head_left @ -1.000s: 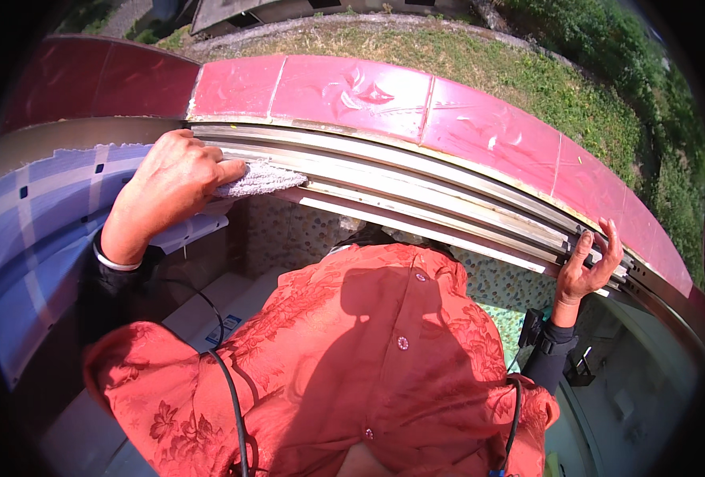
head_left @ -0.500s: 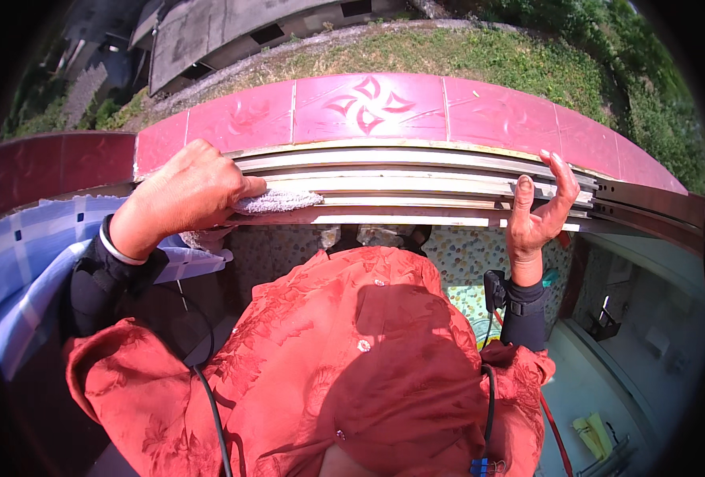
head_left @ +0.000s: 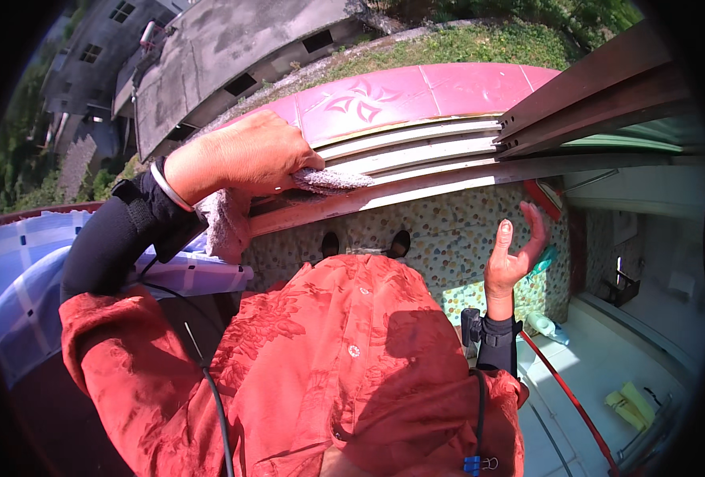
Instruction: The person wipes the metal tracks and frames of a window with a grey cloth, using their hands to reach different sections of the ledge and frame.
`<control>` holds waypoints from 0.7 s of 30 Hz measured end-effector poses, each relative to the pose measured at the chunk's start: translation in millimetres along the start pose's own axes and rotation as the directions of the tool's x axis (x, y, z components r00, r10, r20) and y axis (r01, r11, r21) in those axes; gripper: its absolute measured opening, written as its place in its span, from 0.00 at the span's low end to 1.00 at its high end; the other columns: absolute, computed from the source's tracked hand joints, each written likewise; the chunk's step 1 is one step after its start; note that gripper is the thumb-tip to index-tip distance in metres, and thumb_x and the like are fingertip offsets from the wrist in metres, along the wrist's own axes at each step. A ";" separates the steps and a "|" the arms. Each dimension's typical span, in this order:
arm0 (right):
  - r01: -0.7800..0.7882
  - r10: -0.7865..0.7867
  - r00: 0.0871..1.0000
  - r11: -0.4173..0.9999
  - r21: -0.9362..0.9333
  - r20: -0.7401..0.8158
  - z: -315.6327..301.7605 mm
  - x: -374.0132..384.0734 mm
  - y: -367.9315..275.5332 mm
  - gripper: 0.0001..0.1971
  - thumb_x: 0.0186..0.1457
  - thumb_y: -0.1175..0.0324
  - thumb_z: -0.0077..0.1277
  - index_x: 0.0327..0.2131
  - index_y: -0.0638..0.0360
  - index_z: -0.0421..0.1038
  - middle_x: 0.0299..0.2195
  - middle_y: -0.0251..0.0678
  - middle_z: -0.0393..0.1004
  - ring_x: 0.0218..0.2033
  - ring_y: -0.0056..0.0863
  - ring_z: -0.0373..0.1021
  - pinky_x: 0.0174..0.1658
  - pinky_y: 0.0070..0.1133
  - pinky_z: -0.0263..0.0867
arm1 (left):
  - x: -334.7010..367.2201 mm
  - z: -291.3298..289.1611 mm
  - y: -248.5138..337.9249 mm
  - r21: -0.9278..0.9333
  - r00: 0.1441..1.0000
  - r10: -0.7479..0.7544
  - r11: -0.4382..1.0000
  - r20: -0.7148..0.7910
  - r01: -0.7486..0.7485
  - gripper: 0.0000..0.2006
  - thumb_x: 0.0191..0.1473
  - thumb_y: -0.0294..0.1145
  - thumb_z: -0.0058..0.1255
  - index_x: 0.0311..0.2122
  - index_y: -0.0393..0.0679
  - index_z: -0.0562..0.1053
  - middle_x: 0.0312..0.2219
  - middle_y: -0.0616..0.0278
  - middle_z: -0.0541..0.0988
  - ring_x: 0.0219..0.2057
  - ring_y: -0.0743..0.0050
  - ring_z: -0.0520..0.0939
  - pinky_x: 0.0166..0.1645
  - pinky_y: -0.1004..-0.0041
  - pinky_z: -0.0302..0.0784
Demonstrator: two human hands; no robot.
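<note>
The left hand [head_left: 250,157] clasps a cloth [head_left: 332,181] partly hidden beneath it; the right hand [head_left: 510,264] is loosely spread.

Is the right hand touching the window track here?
No, the right hand is open, and patterned floor shows between it and the window track.

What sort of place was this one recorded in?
Probably a home, at a window on an upper floor: metal window tracks run beside a pink tiled ledge, a grey building and grass appear below outside, and there's a pebble-patterned floor inside.
</note>
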State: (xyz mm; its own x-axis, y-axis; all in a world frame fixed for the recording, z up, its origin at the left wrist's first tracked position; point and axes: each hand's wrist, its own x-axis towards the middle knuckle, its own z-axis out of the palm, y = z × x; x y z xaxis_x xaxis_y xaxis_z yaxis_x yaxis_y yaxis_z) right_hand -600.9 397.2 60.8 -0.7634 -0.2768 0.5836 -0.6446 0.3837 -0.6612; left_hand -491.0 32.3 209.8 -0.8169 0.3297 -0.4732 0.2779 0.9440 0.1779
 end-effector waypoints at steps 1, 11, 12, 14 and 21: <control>-0.004 0.004 1.000 0.999 -0.033 0.008 -1.8 -3.5 6.7 0.20 0.57 0.71 0.55 0.52 0.65 0.65 0.48 0.42 0.71 0.50 0.37 0.65 0.56 0.31 0.59 | 14.3 0.3 0.0 0.014 1.000 -0.004 1.000 -0.009 0.004 0.10 0.47 0.36 0.57 0.36 0.48 0.76 0.22 0.53 0.78 0.29 0.48 0.81 0.33 0.58 0.75; 0.014 -0.013 0.999 0.999 -0.035 0.034 -50.9 -15.0 37.4 0.20 0.57 0.73 0.52 0.52 0.66 0.63 0.49 0.44 0.70 0.51 0.40 0.64 0.52 0.33 0.62 | 130.2 -35.5 48.6 0.034 0.990 -0.016 0.999 -0.138 0.021 0.12 0.52 0.41 0.55 0.37 0.46 0.77 0.26 0.51 0.80 0.33 0.47 0.81 0.37 0.58 0.76; 0.019 -0.018 0.999 0.999 -0.028 0.035 -53.6 -15.8 39.3 0.20 0.56 0.74 0.52 0.52 0.66 0.63 0.49 0.44 0.70 0.50 0.40 0.64 0.51 0.32 0.62 | 138.9 -38.7 52.3 0.053 0.993 -0.037 0.998 -0.111 0.043 0.12 0.52 0.42 0.55 0.37 0.46 0.77 0.27 0.51 0.80 0.34 0.47 0.81 0.38 0.58 0.76; 0.025 -0.024 0.999 0.999 -0.020 0.037 -55.7 -16.8 40.7 0.20 0.56 0.75 0.51 0.52 0.65 0.63 0.49 0.44 0.70 0.50 0.40 0.64 0.50 0.31 0.63 | 142.4 -41.2 52.4 0.054 0.992 -0.038 0.998 -0.124 0.045 0.13 0.52 0.42 0.55 0.38 0.47 0.77 0.27 0.51 0.80 0.34 0.47 0.81 0.39 0.58 0.77; 0.024 -0.025 0.999 0.999 0.033 0.026 -58.5 -18.0 45.5 0.21 0.54 0.76 0.52 0.52 0.64 0.65 0.49 0.43 0.70 0.48 0.39 0.65 0.47 0.30 0.65 | 114.9 -44.9 59.9 -0.030 0.979 -0.143 0.990 -0.143 0.140 0.17 0.53 0.46 0.54 0.44 0.49 0.78 0.30 0.51 0.81 0.35 0.48 0.81 0.40 0.59 0.77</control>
State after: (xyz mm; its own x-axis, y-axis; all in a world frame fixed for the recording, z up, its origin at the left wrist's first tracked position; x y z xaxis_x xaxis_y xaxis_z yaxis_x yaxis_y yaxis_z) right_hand -614.1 471.2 47.8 -0.7479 -0.3090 0.5875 -0.6638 0.3478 -0.6621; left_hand -590.9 126.1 204.8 -0.9121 0.1858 -0.3654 0.1453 0.9800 0.1357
